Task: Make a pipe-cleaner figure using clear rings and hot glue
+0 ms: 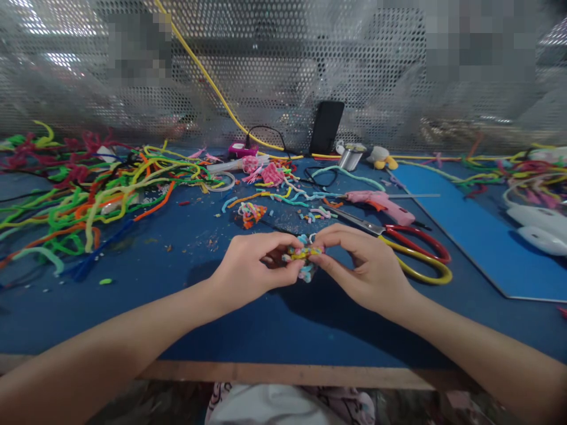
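Between my two hands, above the blue tabletop, is a small pipe-cleaner piece (305, 254) in yellow, light blue and pink. My left hand (254, 262) pinches its left side with thumb and fingers. From the other side, my right hand (365, 262) pinches it too, the fingertips of both hands almost meeting. Parts of the piece are hidden behind the fingers. Just beyond lies a multicoloured pipe-cleaner bundle (251, 215), with short cut bits (319, 213) near it. Scissors (376, 227) with red and yellow handles lie beside my right hand.
Tangled pipe cleaners (110, 195) cover the left side. A pink glue gun (381, 205), a wire spool (352, 157) and a leaning black phone (326, 127) are farther back. A blue board (478, 236) and a white device (540, 227) lie right. A perforated metal panel (266, 71) stands behind.
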